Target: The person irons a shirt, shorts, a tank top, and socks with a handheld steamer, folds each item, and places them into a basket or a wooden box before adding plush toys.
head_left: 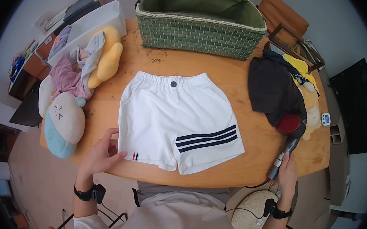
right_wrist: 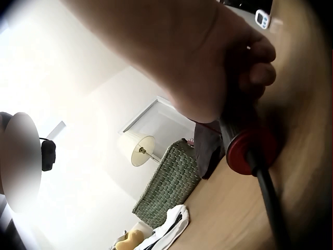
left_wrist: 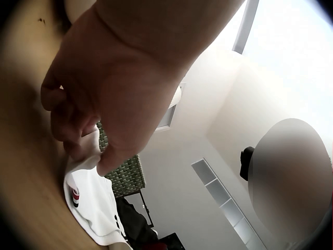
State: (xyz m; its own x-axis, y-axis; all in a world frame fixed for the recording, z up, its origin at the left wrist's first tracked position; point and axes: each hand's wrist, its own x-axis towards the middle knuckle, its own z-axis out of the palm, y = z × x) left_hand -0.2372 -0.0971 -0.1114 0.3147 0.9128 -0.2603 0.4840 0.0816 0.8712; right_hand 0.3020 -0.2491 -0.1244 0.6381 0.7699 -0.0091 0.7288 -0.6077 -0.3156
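White shorts point(head_left: 162, 113) lie spread flat on the wooden table, waistband away from me. They have a dark button, three dark stripes on one leg and a small red-and-navy tag at the other hem. My left hand point(head_left: 101, 153) is at the lower left corner, and the left wrist view has the hem of the shorts point(left_wrist: 93, 195) pinched between thumb and fingers. At the right table edge, my right hand point(head_left: 288, 172) grips the grey handle of a corded handheld appliance point(head_left: 280, 160) with a dark red head. Its red-rimmed end and black cord show in the right wrist view.
A green woven basket point(head_left: 198, 34) stands at the back. Plush toys point(head_left: 65, 120) and a pink garment point(head_left: 68, 77) lie on the left, beside a white bin point(head_left: 109, 16). Dark clothing point(head_left: 276, 87), a yellow plush point(head_left: 311, 107) and a small timer point(head_left: 326, 119) are on the right.
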